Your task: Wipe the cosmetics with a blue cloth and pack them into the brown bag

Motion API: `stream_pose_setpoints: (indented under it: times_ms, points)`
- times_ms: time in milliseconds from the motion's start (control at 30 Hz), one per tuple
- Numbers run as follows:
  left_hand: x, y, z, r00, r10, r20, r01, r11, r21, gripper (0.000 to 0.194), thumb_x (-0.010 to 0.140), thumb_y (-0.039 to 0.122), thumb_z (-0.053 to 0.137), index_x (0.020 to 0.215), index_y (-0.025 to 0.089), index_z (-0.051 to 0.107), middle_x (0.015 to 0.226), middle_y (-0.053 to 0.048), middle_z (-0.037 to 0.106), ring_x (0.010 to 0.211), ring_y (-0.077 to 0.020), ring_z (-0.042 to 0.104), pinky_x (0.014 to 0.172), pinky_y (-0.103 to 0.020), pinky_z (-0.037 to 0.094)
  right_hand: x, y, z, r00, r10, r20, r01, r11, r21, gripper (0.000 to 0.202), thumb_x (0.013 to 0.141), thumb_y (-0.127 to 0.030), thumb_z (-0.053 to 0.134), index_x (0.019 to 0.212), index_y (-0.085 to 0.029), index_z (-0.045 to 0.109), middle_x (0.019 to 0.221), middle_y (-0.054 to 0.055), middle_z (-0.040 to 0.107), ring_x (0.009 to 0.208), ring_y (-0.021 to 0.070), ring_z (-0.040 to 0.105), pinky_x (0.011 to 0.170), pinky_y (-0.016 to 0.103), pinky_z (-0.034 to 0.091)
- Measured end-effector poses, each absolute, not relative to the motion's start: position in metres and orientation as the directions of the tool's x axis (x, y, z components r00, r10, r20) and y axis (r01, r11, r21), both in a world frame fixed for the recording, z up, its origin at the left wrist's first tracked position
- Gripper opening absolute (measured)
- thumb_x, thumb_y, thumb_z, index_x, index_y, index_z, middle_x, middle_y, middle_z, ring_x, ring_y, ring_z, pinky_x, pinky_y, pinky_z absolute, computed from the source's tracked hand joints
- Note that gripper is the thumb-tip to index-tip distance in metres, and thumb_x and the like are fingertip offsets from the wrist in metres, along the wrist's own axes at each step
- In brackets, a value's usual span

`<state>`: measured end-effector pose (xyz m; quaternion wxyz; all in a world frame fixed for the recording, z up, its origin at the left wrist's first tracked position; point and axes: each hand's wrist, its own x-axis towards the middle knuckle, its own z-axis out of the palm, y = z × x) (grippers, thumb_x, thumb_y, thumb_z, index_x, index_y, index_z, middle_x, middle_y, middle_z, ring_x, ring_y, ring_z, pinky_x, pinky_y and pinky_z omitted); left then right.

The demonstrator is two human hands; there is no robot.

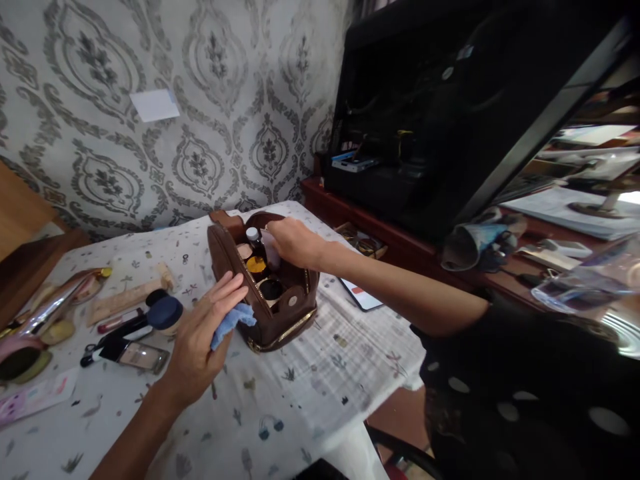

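The toiletry bag (235, 267) looks like smooth brown leather with a soft shine, and its zipper (295, 327) is shiny gold metal. Near its open top, the left hand (200, 340) has a blue cloth (233, 325) that looks soft and fuzzy. Under the bag, the printed tablecloth (320, 400) is thin, crinkly cloth with no shine. Left of the bag, the foundation bottle (145, 357) looks clear and glossy, and the dark blue lid (165, 312) looks smooth. Right of the bag, the television screen (400, 100) is black and glossy.
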<state>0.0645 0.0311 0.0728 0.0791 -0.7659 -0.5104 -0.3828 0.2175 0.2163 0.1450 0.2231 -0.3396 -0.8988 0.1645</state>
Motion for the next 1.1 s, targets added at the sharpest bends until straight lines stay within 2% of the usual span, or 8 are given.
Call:
stream_pose_setpoints:
  times_ms: [100,233,400,533,633,767,900,1100]
  points:
    - [0.063,0.038,0.085,0.159,0.725,0.67,0.829,-0.466,0.309,0.039,0.097,0.02,0.048,0.133,0.027,0.06,0.138,-0.008,0.065,0.133,-0.0274,0.058,0.111,-0.046,0.051,0.214,0.217,0.146,-0.714,0.67,0.204,0.592,0.733,-0.336,0.014,0.082,-0.001,0.064,0.078,-0.011,0.073,0.083,0.015,0.073,0.082,0.025,0.067,0.073,0.029,0.043]
    - [0.065,0.059,0.112,0.081,0.739,0.669,0.844,-0.407,0.348,0.03,0.095,0.022,0.048,0.119,0.024,0.067,0.118,-0.007,0.073,0.111,-0.0247,0.067,0.099,-0.039,0.055,0.213,0.219,0.15,-0.723,0.665,0.186,0.596,0.737,-0.318,0.012,0.081,-0.003,0.067,0.081,-0.012,0.074,0.084,0.015,0.074,0.084,0.0265,0.069,0.073,0.03,0.044]
    - [0.082,0.084,0.137,0.296,0.788,0.539,0.884,-0.44,0.158,0.03,0.09,0.018,0.049,0.11,0.024,0.07,0.11,-0.006,0.074,0.107,-0.0265,0.066,0.092,-0.041,0.054,0.217,0.215,0.16,-0.756,0.618,0.215,0.58,0.785,-0.219,0.017,0.091,-0.012,0.06,0.102,-0.011,0.073,0.104,0.019,0.074,0.096,0.0286,0.07,0.078,0.031,0.046]
    - [0.098,0.082,0.139,0.439,0.791,0.425,0.856,-0.513,0.071,0.026,0.089,0.017,0.052,0.107,0.025,0.07,0.103,-0.005,0.075,0.1,-0.0268,0.068,0.092,-0.044,0.052,0.221,0.205,0.168,-0.783,0.594,0.184,0.589,0.803,-0.087,0.025,0.094,-0.011,0.053,0.111,-0.008,0.071,0.105,0.021,0.074,0.097,0.0286,0.069,0.077,0.032,0.046]
    - [0.097,0.065,0.133,0.358,0.738,0.572,0.854,-0.507,0.119,0.029,0.092,0.017,0.05,0.114,0.024,0.068,0.106,-0.006,0.075,0.101,-0.0256,0.068,0.09,-0.041,0.053,0.222,0.202,0.169,-0.784,0.593,0.182,0.593,0.803,-0.061,0.029,0.093,-0.007,0.051,0.114,-0.007,0.07,0.107,0.021,0.074,0.097,0.0279,0.069,0.078,0.032,0.046]
    - [0.081,0.036,0.123,0.127,0.701,0.702,0.881,-0.405,0.244,0.026,0.094,0.018,0.05,0.114,0.024,0.066,0.103,-0.005,0.074,0.093,-0.0206,0.069,0.084,-0.031,0.055,0.221,0.207,0.167,-0.797,0.577,0.181,0.582,0.813,-0.025,0.028,0.092,-0.006,0.051,0.112,-0.008,0.071,0.107,0.02,0.073,0.098,0.0282,0.068,0.078,0.032,0.048]
    - [0.067,0.013,0.113,0.001,0.716,0.698,0.921,-0.273,0.278,0.02,0.093,0.02,0.053,0.106,0.023,0.068,0.097,-0.003,0.075,0.084,-0.0177,0.07,0.076,-0.026,0.055,0.217,0.214,0.167,-0.802,0.574,0.162,0.582,0.813,-0.002,0.027,0.091,-0.011,0.056,0.114,-0.009,0.07,0.11,0.019,0.072,0.101,0.0286,0.068,0.081,0.032,0.05]
    - [0.058,0.0,0.097,-0.096,0.751,0.654,0.906,-0.206,0.37,0.02,0.092,0.023,0.054,0.103,0.02,0.07,0.095,-0.003,0.075,0.083,-0.017,0.071,0.078,-0.025,0.056,0.207,0.216,0.17,-0.769,0.625,0.137,0.627,0.778,-0.034,0.029,0.091,-0.012,0.054,0.116,-0.01,0.069,0.111,0.018,0.071,0.109,0.028,0.068,0.088,0.032,0.053]
